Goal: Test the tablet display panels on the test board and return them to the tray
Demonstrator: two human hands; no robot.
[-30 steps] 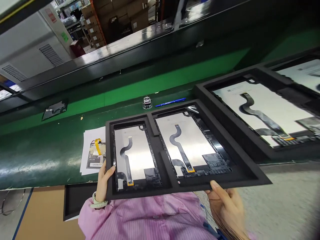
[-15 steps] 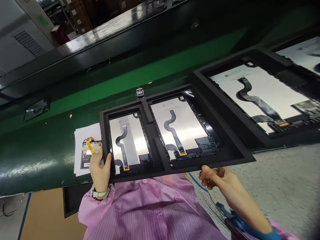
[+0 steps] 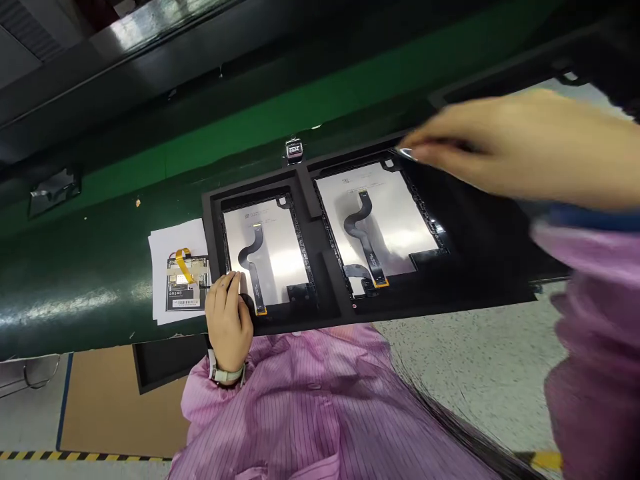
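My left hand [image 3: 229,320] rests on the left front corner of a black foam tray [image 3: 327,280], fingers lying over its edge beside the left tablet display [image 3: 273,260]. My right hand [image 3: 480,147], blurred, is closed in a pinch at the upper right corner of the right tablet display [image 3: 385,223]. A shiny bit of clear film [image 3: 406,154] shows at its fingertips. Both displays sit in the tray's recesses with silver backs up. A dark curved ribbon cable [image 3: 250,260] crosses the left one, and another ribbon cable [image 3: 363,233] crosses the right one.
Left of the tray, a tablet battery and board assembly [image 3: 187,287] lies on white paper [image 3: 163,250]. A small counter [image 3: 294,151] stands behind the tray on the green bench [image 3: 100,267]. A crumpled dark sheet [image 3: 55,190] lies far left. Another display [image 3: 545,85] is partly hidden behind my right arm.
My right hand has moved from the tray's front edge up to the right display's far corner and closed there. My left hand has shifted further onto the tray's corner. The view has tilted.
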